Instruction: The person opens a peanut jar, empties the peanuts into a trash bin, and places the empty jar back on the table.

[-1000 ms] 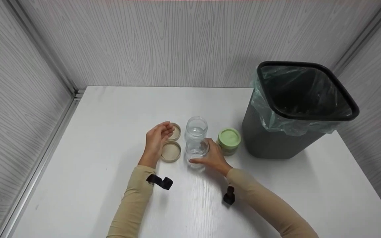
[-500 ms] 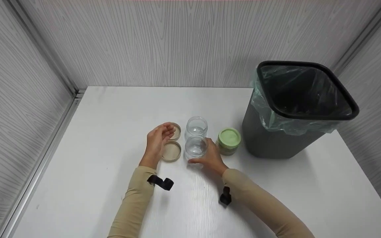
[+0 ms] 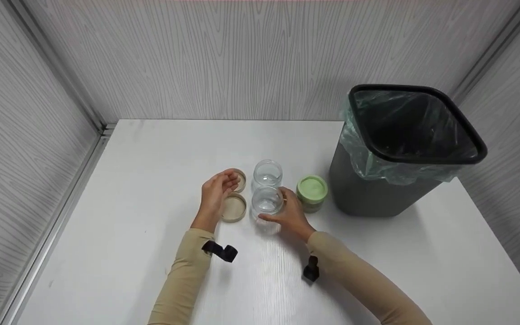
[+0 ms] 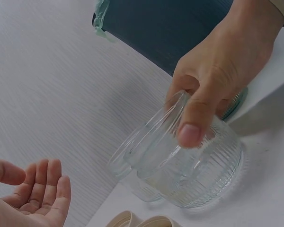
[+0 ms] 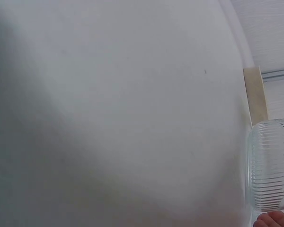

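My right hand [image 3: 290, 215] grips an open ribbed glass jar [image 3: 267, 201] at the middle of the white table [image 3: 151, 153]; thumb and fingers [image 4: 191, 127] curl round its rim and wall [image 4: 199, 175]. The jar's wall also shows in the right wrist view [image 5: 270, 165]. A second open glass jar [image 3: 267, 173] stands just behind it. My left hand [image 3: 217, 192] hovers open, palm up [image 4: 35, 194], over two beige lids [image 3: 234, 209] lying left of the jars. A green-lidded jar [image 3: 312, 193] stands to the right of my right hand.
A dark bin [image 3: 404, 149] with a green liner stands at the right of the table. Grey panelled walls [image 3: 251, 58] close in the back and both sides. Black straps [image 3: 219, 249] sit on both wrists.
My right hand has shifted the gripped jar slightly back toward the second jar. The left hand has barely moved.
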